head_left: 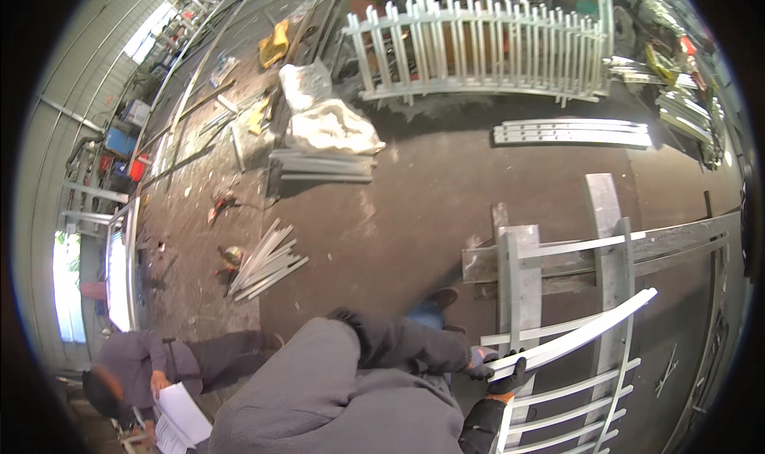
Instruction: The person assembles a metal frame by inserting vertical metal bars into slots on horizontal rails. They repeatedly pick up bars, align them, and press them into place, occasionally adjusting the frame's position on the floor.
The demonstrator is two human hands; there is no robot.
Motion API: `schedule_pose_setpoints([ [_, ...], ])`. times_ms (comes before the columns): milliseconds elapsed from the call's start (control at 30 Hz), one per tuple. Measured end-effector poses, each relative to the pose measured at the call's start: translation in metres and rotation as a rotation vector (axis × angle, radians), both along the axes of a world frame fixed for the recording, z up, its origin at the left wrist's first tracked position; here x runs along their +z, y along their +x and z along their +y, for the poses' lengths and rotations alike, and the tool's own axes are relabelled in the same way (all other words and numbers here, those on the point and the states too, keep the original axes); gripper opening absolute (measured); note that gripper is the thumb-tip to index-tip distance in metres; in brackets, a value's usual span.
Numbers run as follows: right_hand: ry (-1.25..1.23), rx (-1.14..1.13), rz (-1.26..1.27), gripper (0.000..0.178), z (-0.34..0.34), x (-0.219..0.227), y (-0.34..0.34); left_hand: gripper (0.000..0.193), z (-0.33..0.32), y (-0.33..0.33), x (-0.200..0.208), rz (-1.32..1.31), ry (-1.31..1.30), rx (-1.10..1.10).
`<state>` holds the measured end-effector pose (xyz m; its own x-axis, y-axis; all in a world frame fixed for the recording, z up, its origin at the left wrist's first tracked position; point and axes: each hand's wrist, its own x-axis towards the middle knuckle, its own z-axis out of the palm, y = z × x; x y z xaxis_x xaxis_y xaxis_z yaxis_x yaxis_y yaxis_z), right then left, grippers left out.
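Observation:
My left hand (pixel 480 362), in a dark glove, is closed round the near end of pale metal bars (pixel 586 332). My right hand (pixel 508 381), in a black glove with an orange cuff, grips the same end just beside it. The bars look like a pair lying together; they slant away to the upper right, above a metal frame (pixel 628 275). Across that frame run several parallel slats (pixel 578 392). Whether the held bars touch the frame, I cannot tell.
Broad planks (pixel 602 203) lie under the frame, near a long beam (pixel 558 267). A finished railing (pixel 486 51) stands at the far side; stacked bars (pixel 570 133) lie before it. Loose slats (pixel 267 263) are on the floor. Lower left, another person (pixel 147 358) holds white sheets (pixel 185 414).

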<state>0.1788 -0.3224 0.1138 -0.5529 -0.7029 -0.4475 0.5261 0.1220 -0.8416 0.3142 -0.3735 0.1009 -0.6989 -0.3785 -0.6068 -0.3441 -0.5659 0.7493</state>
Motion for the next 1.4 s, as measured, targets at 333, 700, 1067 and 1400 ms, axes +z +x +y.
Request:
schedule_pose_setpoints([
  [333,0.057,0.129,-0.179,0.052,-0.027,-0.019,-0.033,0.04,-0.031,-0.015,-0.052,-0.167,-0.439,0.04],
  [700,0.453,-0.142,0.128,0.042,-0.002,-0.039,-0.023,0.03,-0.077,0.012,-0.144,-0.335,-0.361,0.242],
  [1067,0.568,-0.312,0.179,0.047,0.069,-0.02,0.024,0.045,-0.118,0.051,-0.145,-0.269,0.102,0.369],
  [1400,0.793,-0.394,0.575,0.046,0.214,-0.127,0.136,0.038,-0.08,0.032,-0.061,-0.349,0.01,-0.326],
])
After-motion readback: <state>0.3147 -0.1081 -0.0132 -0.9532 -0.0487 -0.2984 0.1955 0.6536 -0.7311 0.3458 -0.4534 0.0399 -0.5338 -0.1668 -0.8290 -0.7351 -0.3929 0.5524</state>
